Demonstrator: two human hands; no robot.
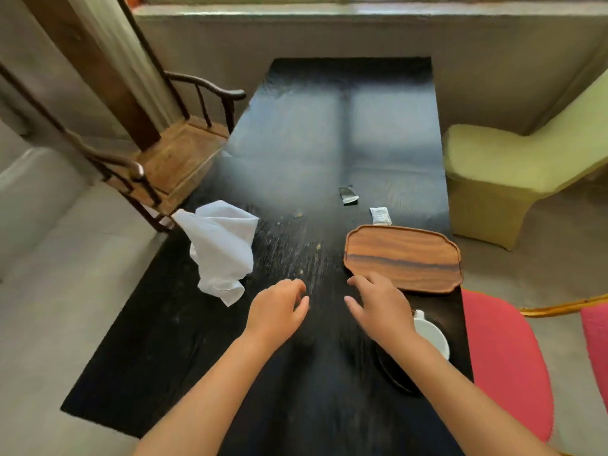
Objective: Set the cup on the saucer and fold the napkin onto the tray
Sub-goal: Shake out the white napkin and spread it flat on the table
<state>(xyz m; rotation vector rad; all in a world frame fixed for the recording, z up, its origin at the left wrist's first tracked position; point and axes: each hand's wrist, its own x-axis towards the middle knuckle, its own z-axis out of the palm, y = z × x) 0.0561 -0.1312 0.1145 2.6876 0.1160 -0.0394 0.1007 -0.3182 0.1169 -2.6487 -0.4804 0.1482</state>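
A crumpled white napkin (pixel 221 247) lies on the left side of the black table (pixel 316 133), partly over its edge. A brown wooden tray (pixel 403 256) sits at the right, with nothing on it. A white cup (pixel 432 335) stands on a dark saucer (pixel 393 378) near the table's right edge, both partly hidden under my right forearm. My left hand (pixel 278 312) hovers over the table's middle, fingers loosely curled, holding nothing. My right hand (pixel 378 306) hovers just left of the tray's near corner, fingers spread and empty.
Two small packets (pixel 348 195) (pixel 380 215) lie beyond the tray, with crumbs scattered mid-table. A wooden armchair (pixel 171 153) stands at the left, a yellow-green chair (pixel 513 166) at the right, and a red cushioned seat (pixel 506 360) by the near right edge.
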